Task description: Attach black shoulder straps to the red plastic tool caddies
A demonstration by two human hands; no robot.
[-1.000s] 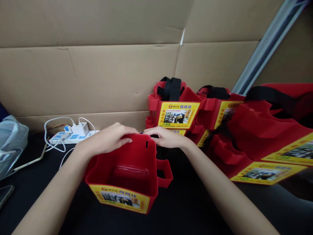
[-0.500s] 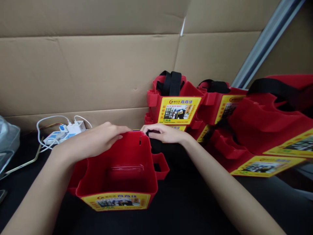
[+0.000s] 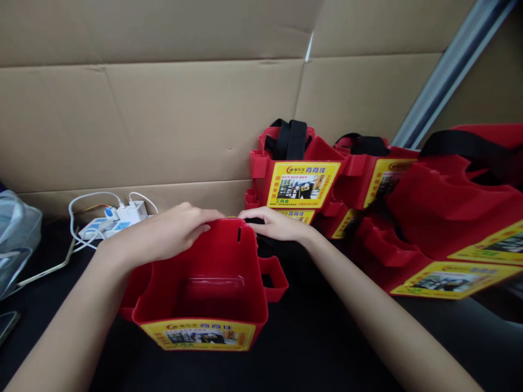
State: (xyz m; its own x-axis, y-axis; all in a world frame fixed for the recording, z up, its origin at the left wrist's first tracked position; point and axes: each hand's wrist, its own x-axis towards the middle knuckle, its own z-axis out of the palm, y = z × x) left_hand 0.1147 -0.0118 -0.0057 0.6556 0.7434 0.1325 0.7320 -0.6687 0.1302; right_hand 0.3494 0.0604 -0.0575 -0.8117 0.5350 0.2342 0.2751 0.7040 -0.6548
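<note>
A red plastic tool box (image 3: pixel 220 250) with a yellow front label stands in front of me on the black table, its mouth facing up toward me. Over its far rim, my left hand (image 3: pixel 174 231) is closed, with the thumb inside and the fingers behind the wall. At the far right corner, my right hand (image 3: pixel 275 223) is bent behind the same wall near a narrow vertical slot. Its fingertips are hidden; a bit of black strap (image 3: pixel 258 221) shows between thumb and forefinger.
Stacked red tool boxes (image 3: pixel 302 185) with black straps (image 3: pixel 296 139) stand at the back and right. A white power strip (image 3: pixel 122 218) with cables lies back left, near a clear plastic bag (image 3: pixel 18 234). A cardboard wall (image 3: pixel 183 120) rises behind.
The whole view has shifted slightly, so everything sits a little further right. The dark piece seen in the slot area looks less visible at my right fingertips. Both hands stay at the far rim.
</note>
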